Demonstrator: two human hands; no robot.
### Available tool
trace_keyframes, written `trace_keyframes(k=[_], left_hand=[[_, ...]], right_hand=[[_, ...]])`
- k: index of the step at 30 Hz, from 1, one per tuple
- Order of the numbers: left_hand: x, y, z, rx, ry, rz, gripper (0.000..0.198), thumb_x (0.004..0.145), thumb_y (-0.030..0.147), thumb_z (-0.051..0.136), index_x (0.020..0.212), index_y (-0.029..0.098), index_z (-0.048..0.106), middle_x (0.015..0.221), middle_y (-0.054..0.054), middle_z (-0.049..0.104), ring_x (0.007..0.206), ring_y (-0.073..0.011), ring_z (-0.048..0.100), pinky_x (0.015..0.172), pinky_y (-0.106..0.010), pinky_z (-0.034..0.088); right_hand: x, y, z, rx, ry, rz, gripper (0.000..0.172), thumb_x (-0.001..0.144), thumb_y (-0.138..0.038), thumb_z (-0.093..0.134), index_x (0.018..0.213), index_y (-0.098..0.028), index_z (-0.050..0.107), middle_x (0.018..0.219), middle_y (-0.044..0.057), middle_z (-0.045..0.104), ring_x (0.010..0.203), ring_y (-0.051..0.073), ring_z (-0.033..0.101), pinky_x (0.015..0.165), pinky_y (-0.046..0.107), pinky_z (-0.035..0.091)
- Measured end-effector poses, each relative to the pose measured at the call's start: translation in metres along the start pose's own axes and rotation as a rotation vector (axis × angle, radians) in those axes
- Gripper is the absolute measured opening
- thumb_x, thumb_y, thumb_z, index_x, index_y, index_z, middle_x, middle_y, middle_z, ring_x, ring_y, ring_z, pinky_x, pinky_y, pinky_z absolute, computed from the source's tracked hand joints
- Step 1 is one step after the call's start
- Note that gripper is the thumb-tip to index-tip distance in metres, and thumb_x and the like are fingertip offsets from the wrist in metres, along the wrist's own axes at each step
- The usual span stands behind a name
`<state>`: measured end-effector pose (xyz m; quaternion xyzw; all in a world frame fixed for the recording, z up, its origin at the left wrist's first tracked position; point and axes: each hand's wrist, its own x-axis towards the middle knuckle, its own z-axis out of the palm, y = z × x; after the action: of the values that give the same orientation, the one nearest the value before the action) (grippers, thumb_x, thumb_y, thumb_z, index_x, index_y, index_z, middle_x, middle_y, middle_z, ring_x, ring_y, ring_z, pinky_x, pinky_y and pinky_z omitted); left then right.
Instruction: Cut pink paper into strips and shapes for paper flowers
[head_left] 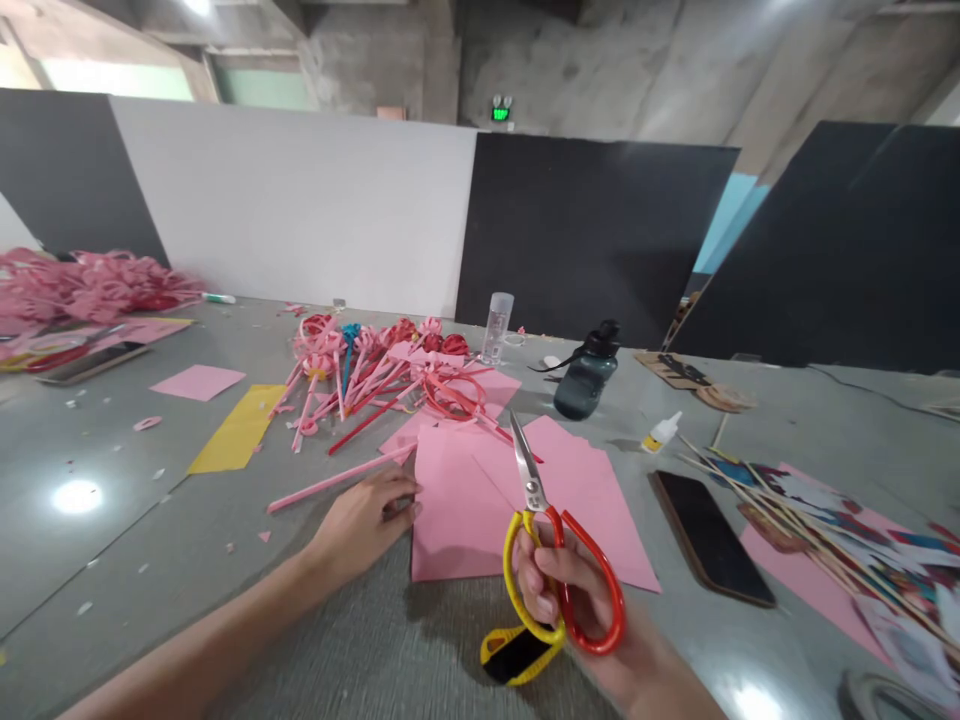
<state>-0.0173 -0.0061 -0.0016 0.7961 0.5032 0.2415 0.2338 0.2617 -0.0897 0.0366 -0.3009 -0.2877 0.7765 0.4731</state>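
My right hand [570, 580] is wrapped around the handles of a pair of scissors [531, 490], one loop yellow and the other red. The blades are together and point up and away, over pink paper. My left hand [379, 510] has curled fingers closed at the left edge of a stack of pink paper sheets [465, 530]. More pink sheets [581, 480] lie fanned out to the right. Below the scissors is a yellow-and-black tool [517, 655], partly hidden by the handles. A pink paper-wrapped stick [337, 480] lies beyond my left hand.
Pink and red paper flowers [375, 370] are heaped behind the sheets. A yellow paper strip [236, 430] lies left. To the right are a dark bottle [586, 375], a glue bottle [661, 432], a phone [709, 535] and thin sticks [810, 530]. A clear cylinder [496, 328] stands behind.
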Motion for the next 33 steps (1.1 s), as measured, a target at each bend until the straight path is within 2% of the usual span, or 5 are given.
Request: trace_keyframes(k=[6, 16, 23, 29, 33], left_hand=[[-0.002, -0.001, 0.005, -0.102, 0.119, 0.034, 0.029, 0.087, 0.022, 0.060, 0.113, 0.021, 0.073, 0.120, -0.009, 0.070, 0.114, -0.0251, 0.065, 0.101, -0.039, 0.049], [0.005, -0.005, 0.007, -0.712, 0.326, -0.015, 0.044, 0.078, 0.027, 0.073, 0.121, 0.015, 0.068, 0.134, -0.012, 0.056, 0.071, -0.0085, 0.063, 0.064, -0.024, 0.053], [0.000, 0.010, -0.002, -1.045, 0.377, -0.273, 0.069, 0.071, 0.034, 0.084, 0.133, 0.012, 0.061, 0.096, -0.006, 0.072, 0.078, -0.0131, 0.065, 0.074, -0.026, 0.054], [-0.004, 0.016, 0.006, -1.148, 0.347, -0.278, 0.065, 0.069, 0.031, 0.084, 0.129, 0.014, 0.063, 0.119, -0.011, 0.070, 0.096, -0.0183, 0.067, 0.083, -0.030, 0.054], [-0.005, 0.017, 0.010, -1.127, 0.369, -0.251, 0.064, 0.064, 0.026, 0.087, 0.123, 0.015, 0.065, 0.136, -0.013, 0.062, 0.107, -0.0204, 0.064, 0.089, -0.031, 0.053]], right_hand=[[0.004, 0.007, -0.003, -0.133, 0.060, -0.049, 0.021, 0.088, -0.026, 0.073, 0.074, -0.018, 0.060, 0.064, -0.001, 0.060, 0.051, 0.007, 0.051, 0.049, 0.018, 0.039], [0.009, 0.001, 0.013, -0.067, 0.147, -0.348, 0.026, 0.073, -0.026, 0.089, 0.076, -0.019, 0.064, 0.081, -0.001, 0.064, 0.070, 0.011, 0.057, 0.064, 0.022, 0.047], [0.004, 0.013, 0.023, -0.047, 0.147, -0.303, 0.023, 0.075, -0.023, 0.088, 0.078, -0.018, 0.066, 0.082, 0.001, 0.067, 0.062, 0.007, 0.052, 0.060, 0.019, 0.043], [-0.008, 0.030, 0.037, 0.012, 0.022, -0.093, 0.026, 0.087, -0.041, 0.078, 0.086, -0.018, 0.067, 0.081, 0.001, 0.063, 0.054, 0.004, 0.042, 0.058, 0.020, 0.036], [-0.011, 0.052, 0.043, 0.100, -0.221, 0.063, 0.063, 0.076, -0.076, 0.069, 0.103, -0.020, 0.065, 0.092, 0.005, 0.062, 0.065, 0.010, 0.047, 0.065, 0.026, 0.038]])
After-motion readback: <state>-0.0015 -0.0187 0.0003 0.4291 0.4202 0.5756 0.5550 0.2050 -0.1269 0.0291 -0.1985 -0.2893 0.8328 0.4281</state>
